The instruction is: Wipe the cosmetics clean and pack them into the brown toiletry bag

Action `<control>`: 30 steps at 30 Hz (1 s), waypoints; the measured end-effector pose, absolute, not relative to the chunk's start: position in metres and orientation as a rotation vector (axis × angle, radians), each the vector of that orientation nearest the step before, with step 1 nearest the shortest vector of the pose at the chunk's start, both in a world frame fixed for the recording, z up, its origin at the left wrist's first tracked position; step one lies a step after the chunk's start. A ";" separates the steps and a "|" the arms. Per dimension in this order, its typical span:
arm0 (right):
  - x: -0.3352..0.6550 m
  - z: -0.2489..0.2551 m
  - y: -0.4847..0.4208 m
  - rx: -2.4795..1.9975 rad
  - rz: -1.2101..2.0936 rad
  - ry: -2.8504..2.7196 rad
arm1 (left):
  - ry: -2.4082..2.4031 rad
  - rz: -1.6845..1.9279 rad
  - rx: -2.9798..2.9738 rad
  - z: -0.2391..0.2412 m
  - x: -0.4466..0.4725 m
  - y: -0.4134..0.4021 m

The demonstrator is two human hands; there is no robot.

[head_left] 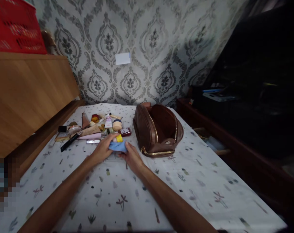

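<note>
Both my arms reach forward over a white printed sheet (pixel 127 194). My left hand (pixel 103 149) and my right hand (pixel 131 157) meet at a small blue cloth-like item (pixel 118 146), fingers curled onto its two ends. A small yellow object (pixel 119 138) sits just behind it, touching my left fingertips. A pile of several cosmetics (pixel 96 127), tubes, jars and a black pencil, lies just beyond my left hand. A brown leather toiletry bag (pixel 158 129) with a gold zip stands unzipped to the right of my right hand.
A wooden headboard or cabinet side (pixel 28 94) rises along the left, with a red crate (pixel 15 27) on top. Patterned wallpaper (pixel 142 42) is behind. On the right, dark wooden furniture (pixel 234 136) with an open drawer borders the sheet.
</note>
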State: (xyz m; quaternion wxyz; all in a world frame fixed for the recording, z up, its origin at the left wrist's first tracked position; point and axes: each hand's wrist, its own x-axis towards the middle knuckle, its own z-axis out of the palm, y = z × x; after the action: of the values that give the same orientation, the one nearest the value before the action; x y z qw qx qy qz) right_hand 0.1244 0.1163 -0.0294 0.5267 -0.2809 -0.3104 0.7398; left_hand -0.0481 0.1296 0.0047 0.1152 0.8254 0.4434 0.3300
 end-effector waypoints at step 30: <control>0.146 -0.014 0.109 -0.561 1.917 -1.141 | 1.252 1.088 1.578 -0.008 -0.048 0.113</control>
State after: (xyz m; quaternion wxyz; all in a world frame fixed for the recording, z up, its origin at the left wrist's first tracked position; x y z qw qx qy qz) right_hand 0.1459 0.1094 -0.0141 0.4085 -0.2225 -0.4528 0.7607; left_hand -0.0476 0.1133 -0.0077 0.4132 0.6277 0.4978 0.4329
